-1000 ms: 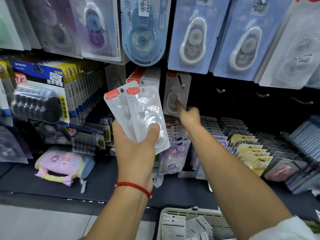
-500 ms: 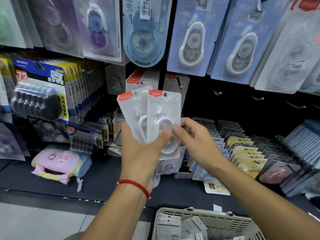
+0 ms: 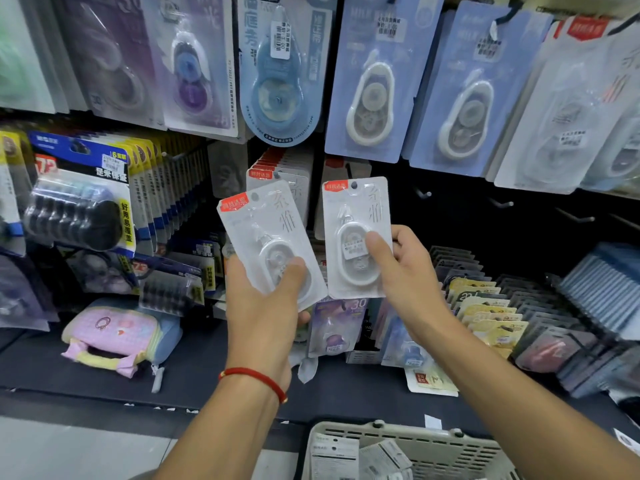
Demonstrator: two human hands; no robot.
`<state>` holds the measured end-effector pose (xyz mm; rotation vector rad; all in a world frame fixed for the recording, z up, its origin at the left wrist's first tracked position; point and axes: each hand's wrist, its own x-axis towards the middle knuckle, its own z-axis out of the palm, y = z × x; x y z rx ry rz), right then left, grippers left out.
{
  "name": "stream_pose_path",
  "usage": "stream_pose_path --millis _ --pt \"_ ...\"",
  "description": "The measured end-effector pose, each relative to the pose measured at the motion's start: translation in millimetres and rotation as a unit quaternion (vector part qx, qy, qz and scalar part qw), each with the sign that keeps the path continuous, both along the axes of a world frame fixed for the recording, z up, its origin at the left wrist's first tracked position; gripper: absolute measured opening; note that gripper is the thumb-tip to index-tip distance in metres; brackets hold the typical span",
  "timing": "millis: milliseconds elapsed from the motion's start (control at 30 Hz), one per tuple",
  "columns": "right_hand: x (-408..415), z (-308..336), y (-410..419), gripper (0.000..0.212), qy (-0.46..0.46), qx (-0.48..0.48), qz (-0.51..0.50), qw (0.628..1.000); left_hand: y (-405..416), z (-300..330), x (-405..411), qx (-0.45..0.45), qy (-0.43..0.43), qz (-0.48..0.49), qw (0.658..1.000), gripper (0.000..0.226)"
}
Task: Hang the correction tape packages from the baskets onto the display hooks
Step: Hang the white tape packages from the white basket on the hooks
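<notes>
**stockroom_newbie:** How should these be handled? The right hand [image 3: 403,271] is holding a white blister-card correction tape package with a red corner label [image 3: 356,237], thumb curled over the clear bubble, other fingers hidden behind the card. It's mid-frame, upright, in front of the display. The left hand [image 3: 266,306] has its fingers clamped on a second matching white package [image 3: 268,244], tilted left, just beside the first. There might be another card tucked behind it, can't tell.

**peg_wall_vet:** They look featherlight to me. Thin stiff card, glossy plastic bubble, so probably a bit slippery and easy to bend at the corners. I'd pinch low on the card or the bubble like that, which keeps the punched hole by the red label free for the hook.

**stockroom_newbie:** Where does it go?

**peg_wall_vet:** My guess is the row of same red-labelled white packages already hanging [image 3: 277,174] right behind the hands, centre frame. Bare metal hooks [image 3: 424,194] stick out of the dark panel at centre right too.

**stockroom_newbie:** Anything in the way?

**peg_wall_vet:** The big blue oval-shaped blister pack [image 3: 277,74] and the pale blue cards [image 3: 369,84] hang down from the row above, so come in under them. Yellow-and-blue packs [image 3: 79,202] crowd the left. The beige slotted plastic basket [image 3: 433,445] with more packages sits at the bottom edge, well clear.
</notes>
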<state>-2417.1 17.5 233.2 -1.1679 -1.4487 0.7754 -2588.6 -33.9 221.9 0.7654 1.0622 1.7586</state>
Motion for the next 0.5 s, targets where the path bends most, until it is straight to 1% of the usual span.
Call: stream_pose_path --millis 133,233,367,433,500 --pt "-3 -13 13 0.031 -0.002 0.019 -0.042 0.999 3 -2 -2 -0.009 0.01 0.003 1.0 0.035" --pt "-9 -24 38 0.025 -0.019 0.018 -0.077 0.997 4 -4 -2 -0.021 0.024 -0.006 0.999 0.033" --pt "-24 -24 90 0.039 -0.026 -0.015 -0.13 0.991 5 -4 0 -0.027 0.04 -0.001 0.999 0.034" --pt "-30 -20 113 0.044 -0.017 -0.033 -0.153 0.987 5 -2 2 -0.026 0.024 -0.003 0.999 0.036" --pt "-31 -19 132 0.048 -0.027 -0.056 -0.165 0.984 5 -1 5 -0.023 0.0 -0.004 1.0 0.036"
